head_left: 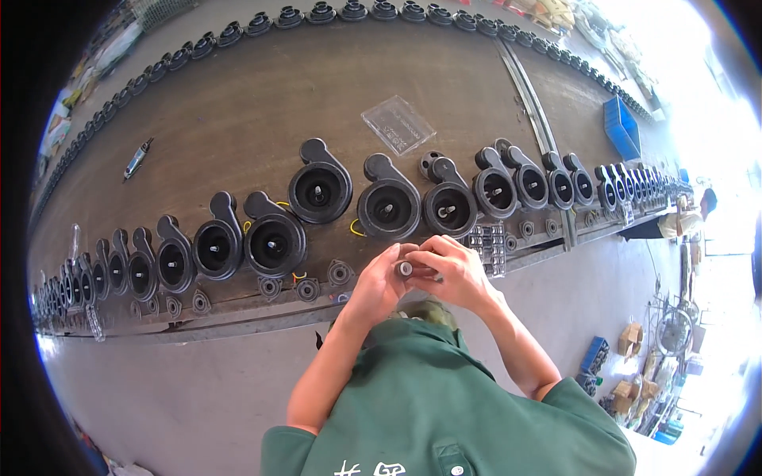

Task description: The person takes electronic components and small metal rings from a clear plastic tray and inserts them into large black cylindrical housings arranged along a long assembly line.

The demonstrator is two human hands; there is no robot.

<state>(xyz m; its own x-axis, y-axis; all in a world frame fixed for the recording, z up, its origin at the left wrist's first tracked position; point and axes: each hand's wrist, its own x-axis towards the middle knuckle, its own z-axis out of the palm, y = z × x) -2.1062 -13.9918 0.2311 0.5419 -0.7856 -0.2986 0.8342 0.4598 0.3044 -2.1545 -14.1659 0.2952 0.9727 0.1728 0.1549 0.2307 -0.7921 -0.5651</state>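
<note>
My left hand [378, 287] is closed around a small round part [406, 269], which has a dark rim and a pale centre. From the other side my right hand [456, 268] curls its fingers over the same part, so both hands meet around it above the table's near edge. Fingers hide most of its shape. Just beyond them stand black snail-shaped housings, the closest being one housing [371, 218] and its right neighbour [436, 220], each with a metal post inside. Beside my right hand lies a clear tray [492, 252] of small metal parts.
Several flat round dark discs [341, 274] lie along the near edge of the brown table [262, 103]. A clear plastic sheet [399, 124], a metal air tool [137, 159] and a blue bin [621, 127] rest farther off. Black parts [321, 12] line the far edge.
</note>
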